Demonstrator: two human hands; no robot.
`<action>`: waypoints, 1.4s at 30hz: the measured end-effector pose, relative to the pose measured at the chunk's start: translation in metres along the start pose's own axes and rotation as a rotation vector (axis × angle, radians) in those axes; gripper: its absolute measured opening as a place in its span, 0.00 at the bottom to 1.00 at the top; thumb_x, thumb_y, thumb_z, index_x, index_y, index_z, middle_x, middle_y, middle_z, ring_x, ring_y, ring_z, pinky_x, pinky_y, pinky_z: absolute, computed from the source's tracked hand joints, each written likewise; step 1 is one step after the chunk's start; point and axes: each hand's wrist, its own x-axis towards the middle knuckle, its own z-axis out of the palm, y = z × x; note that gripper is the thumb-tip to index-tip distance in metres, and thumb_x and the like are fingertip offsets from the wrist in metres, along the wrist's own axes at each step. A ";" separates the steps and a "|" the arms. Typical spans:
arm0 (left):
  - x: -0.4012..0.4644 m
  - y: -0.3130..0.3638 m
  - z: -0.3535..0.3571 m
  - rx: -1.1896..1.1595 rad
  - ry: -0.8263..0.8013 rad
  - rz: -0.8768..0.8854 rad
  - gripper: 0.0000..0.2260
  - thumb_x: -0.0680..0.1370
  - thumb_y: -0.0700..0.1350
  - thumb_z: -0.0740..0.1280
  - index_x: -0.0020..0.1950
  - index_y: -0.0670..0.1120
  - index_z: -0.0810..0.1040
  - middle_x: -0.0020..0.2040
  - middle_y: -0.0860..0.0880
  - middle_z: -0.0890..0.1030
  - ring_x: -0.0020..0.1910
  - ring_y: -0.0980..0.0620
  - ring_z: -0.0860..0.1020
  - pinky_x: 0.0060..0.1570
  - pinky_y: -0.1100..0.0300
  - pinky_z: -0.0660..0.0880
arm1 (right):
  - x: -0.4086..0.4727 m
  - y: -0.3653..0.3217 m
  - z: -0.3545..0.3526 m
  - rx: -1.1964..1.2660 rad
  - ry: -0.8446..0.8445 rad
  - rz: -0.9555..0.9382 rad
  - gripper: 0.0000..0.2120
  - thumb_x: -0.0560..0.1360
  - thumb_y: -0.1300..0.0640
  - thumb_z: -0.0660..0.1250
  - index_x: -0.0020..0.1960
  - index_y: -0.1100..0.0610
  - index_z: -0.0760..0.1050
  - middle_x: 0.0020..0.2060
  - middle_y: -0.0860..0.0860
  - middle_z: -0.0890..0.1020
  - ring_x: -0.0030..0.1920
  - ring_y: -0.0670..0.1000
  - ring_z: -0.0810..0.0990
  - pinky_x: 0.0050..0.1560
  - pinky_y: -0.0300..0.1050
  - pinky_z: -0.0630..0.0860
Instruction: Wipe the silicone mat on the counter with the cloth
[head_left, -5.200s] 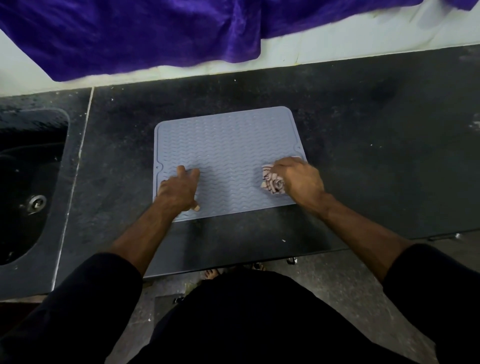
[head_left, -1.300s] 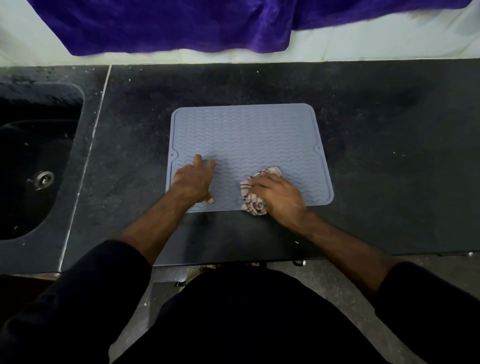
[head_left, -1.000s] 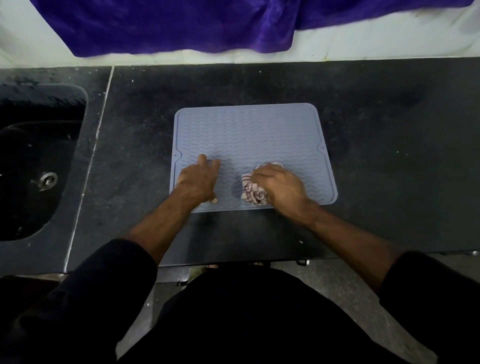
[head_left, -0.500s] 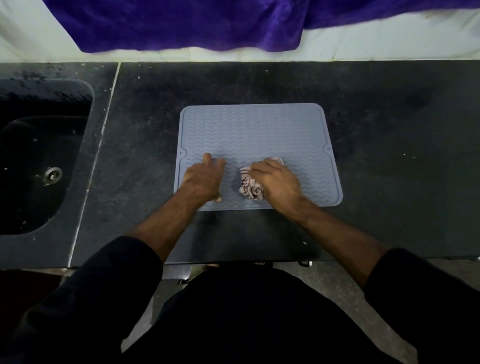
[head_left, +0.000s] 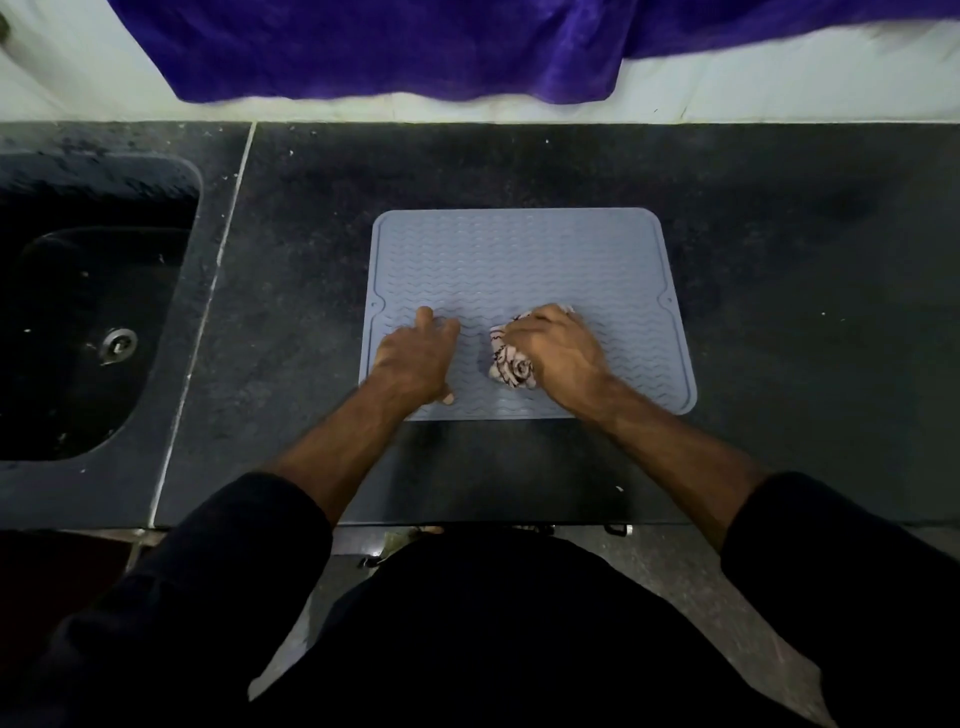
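A grey-blue silicone mat with a wavy ribbed surface lies flat on the dark counter. My right hand is shut on a crumpled white cloth with dark markings and presses it onto the mat's near middle. My left hand rests on the mat's near left part, fingers spread, holding nothing. The two hands are a small gap apart. Part of the cloth is hidden under my right hand.
A dark sink with a metal drain is sunk into the counter at the left. A purple cloth hangs over the white wall behind. The counter's front edge runs just below the mat, with floor beneath.
My right hand has slid the cloth from the mat's near edge a little up and to the left, towards my left hand. My left hand has stayed put on the mat.
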 end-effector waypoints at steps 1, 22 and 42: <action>0.000 -0.001 0.001 -0.003 0.009 0.004 0.37 0.69 0.52 0.77 0.71 0.46 0.61 0.69 0.41 0.63 0.61 0.40 0.74 0.57 0.45 0.76 | -0.001 0.004 -0.002 -0.013 -0.011 0.005 0.19 0.73 0.59 0.68 0.64 0.55 0.75 0.64 0.51 0.76 0.62 0.56 0.69 0.61 0.49 0.66; 0.001 -0.010 0.007 0.000 0.036 0.045 0.37 0.69 0.54 0.76 0.72 0.47 0.61 0.69 0.40 0.63 0.61 0.40 0.74 0.55 0.46 0.77 | -0.009 0.025 -0.007 -0.056 0.026 0.102 0.22 0.72 0.61 0.68 0.66 0.56 0.73 0.65 0.53 0.76 0.64 0.58 0.69 0.64 0.53 0.65; 0.008 -0.064 0.014 -0.222 0.026 0.148 0.39 0.75 0.46 0.71 0.80 0.51 0.51 0.78 0.46 0.60 0.74 0.44 0.62 0.72 0.51 0.60 | 0.000 -0.037 0.009 0.041 -0.034 -0.024 0.22 0.74 0.64 0.63 0.67 0.54 0.72 0.70 0.51 0.71 0.71 0.54 0.65 0.70 0.48 0.58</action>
